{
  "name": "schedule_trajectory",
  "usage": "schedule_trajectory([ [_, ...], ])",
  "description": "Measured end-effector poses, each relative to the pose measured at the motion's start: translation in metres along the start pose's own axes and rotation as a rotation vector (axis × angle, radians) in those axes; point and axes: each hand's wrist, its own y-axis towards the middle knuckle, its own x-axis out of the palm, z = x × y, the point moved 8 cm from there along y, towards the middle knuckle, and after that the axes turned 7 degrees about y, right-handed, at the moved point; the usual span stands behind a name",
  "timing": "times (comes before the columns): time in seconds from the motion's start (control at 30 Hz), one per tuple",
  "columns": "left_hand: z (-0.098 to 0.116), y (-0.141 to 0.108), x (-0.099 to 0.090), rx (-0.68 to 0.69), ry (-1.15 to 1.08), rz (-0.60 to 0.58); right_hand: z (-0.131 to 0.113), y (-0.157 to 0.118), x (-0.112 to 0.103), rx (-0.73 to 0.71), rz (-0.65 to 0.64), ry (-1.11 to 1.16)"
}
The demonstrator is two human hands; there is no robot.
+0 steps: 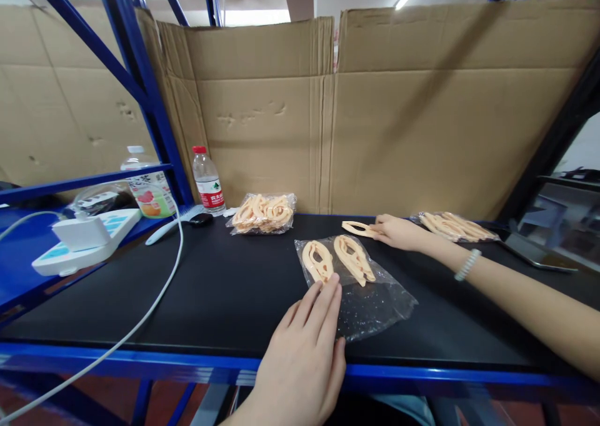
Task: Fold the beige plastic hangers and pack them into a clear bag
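Note:
My left hand (304,345) lies flat with its fingers stretched out, fingertips touching the lower end of a cream plastic folded hanger (317,257) on a clear plastic bag (375,310). Beside it on the same bag is a second folded hanger (352,258). Whether the two are inside the bag or on top is hard to tell. Farther back, my right hand (394,231) pinches the right end of another cream folded hanger (357,228), held low over the black tabletop. A pale beaded bracelet (467,265) circles my right wrist.
Bags of cream hangers lie at the back, one at centre-left (263,213) and one at right (454,226). A red-capped bottle (209,182), a brush (175,223), a power strip (84,245) and a white cable (159,295) are on the left. Cardboard (262,120) walls the back.

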Motion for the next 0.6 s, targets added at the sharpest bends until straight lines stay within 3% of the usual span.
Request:
schedule_trajectory([
  [0.13, 0.0, 0.001, 0.001, -0.009, -0.022, -0.014, -0.009, -0.077, -0.011, 0.083, 0.083, -0.025],
  [0.3, 0.001, 0.003, 0.0, -0.007, -0.009, -0.015, -0.051, -0.159, -0.025, 0.107, 0.221, 0.031],
  [0.4, 0.002, 0.004, -0.001, 0.006, -0.006, -0.005, -0.077, -0.185, -0.031, 0.084, 0.273, 0.069],
  [0.6, 0.001, 0.005, -0.001, 0.008, -0.011, 0.008, -0.111, -0.212, -0.041, 0.007, 0.344, 0.157],
])
